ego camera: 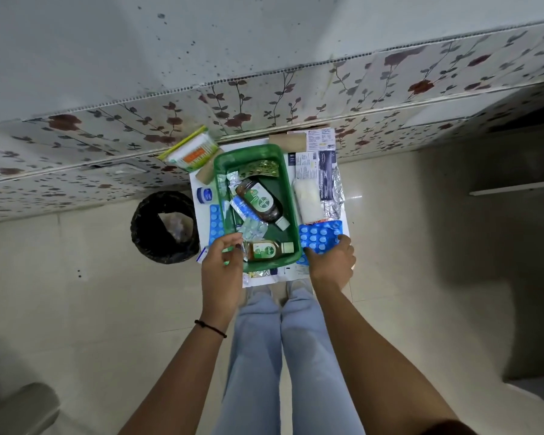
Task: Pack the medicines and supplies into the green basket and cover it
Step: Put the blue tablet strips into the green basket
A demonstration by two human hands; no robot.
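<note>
Head view: one green basket (285,171) sits in the middle of a small white counter (346,219), its long axis running near to far. Inside lie two brown bottles: the large bottle (259,200) rests on its side, angled, with its white cap pointing to the near right; the small bottle (269,248) lies crosswise at the near end, cap pointing right. Also in the basket are one green pill strip (259,168) at the far end and one pale pill strip (254,229) near the middle.

The left hand (223,259) hangs over the basket's near left corner, fingers curled loosely; whether it grips anything I cannot tell. The right hand (332,262) is closed on a blue pill sheet (319,235) just right of the basket.

Still outside the basket: one more blue pill strip (215,219) on the left, one small blue-lidded jar (204,195), one pack of cotton buds (190,153) at the far left, one white roll (308,197) and one dressing packet (325,174) on the right. One black bin (164,227) stands on the floor to the left.
</note>
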